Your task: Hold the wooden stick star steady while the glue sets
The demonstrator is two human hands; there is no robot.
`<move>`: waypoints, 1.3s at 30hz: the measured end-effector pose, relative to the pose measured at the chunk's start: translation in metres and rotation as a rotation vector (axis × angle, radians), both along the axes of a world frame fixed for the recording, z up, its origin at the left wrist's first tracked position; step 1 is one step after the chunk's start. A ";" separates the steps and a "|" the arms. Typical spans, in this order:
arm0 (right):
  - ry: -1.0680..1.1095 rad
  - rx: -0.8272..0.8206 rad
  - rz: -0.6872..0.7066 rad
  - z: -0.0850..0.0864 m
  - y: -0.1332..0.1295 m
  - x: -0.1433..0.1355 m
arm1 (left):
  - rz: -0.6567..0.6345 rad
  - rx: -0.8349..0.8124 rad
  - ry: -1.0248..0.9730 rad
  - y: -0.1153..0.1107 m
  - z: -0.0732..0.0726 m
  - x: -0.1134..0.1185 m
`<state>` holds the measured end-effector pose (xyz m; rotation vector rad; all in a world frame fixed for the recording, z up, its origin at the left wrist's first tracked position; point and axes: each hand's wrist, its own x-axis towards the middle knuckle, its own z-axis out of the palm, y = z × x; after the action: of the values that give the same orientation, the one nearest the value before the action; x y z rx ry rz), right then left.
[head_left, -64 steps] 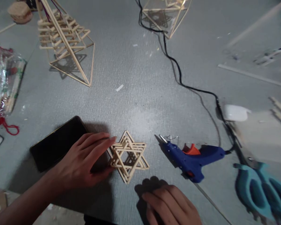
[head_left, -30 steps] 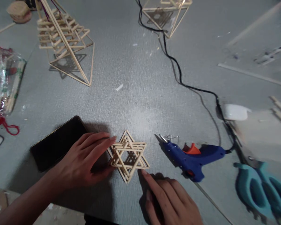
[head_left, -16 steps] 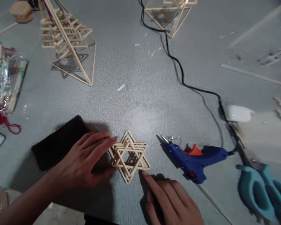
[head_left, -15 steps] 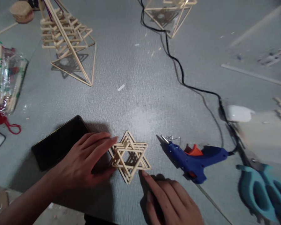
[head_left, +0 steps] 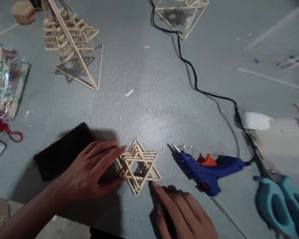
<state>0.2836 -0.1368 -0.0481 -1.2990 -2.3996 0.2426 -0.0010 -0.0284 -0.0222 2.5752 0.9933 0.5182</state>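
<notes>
The left hand (head_left: 89,172) is partly curled, its index finger and thumb set apart and closed against the left side of a 6-pointed star (head_left: 141,178) made of stacked wooden sticks. The star lies flat on the grey counter (head_left: 149,113), between the person's 2 hands. The right hand (head_left: 186,212) has its index finger stretched out, the tip just below the star's lower right point; whether they touch, I cannot tell. Its other fingers are curled under, so what the palm may hold is hidden.

Behind the left hand lies a black phone (head_left: 62,149), set at a slant. To the right of the star is a blue glue gun (head_left: 209,169) with an orange trigger, its metal nozzle turned toward the star. A black cord (head_left: 195,83) runs from the gun's rear end up to the far edge of view. Scissors (head_left: 274,199) with teal handles lie to the right of the gun, and a small white case (head_left: 256,121) sits above them.

Farther off stand 2 stick frames: a left frame (head_left: 76,49) with stacked sticks inside it, and a right frame (head_left: 169,24), cut off by the top edge. At far left are a clear bag (head_left: 8,86) and a loop of red string (head_left: 12,134).
</notes>
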 end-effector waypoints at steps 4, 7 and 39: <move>0.011 -0.005 0.001 0.001 0.001 0.001 | 0.008 0.002 -0.005 0.000 0.000 0.000; 0.000 -0.014 0.007 0.001 0.002 0.001 | 0.005 0.005 -0.007 0.000 -0.001 0.000; 0.037 -0.014 -0.002 0.001 0.000 0.001 | -0.001 -0.009 0.008 0.002 -0.002 0.001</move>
<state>0.2842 -0.1367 -0.0467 -1.2926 -2.3699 0.2809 -0.0002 -0.0267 -0.0243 2.5719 0.9947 0.5030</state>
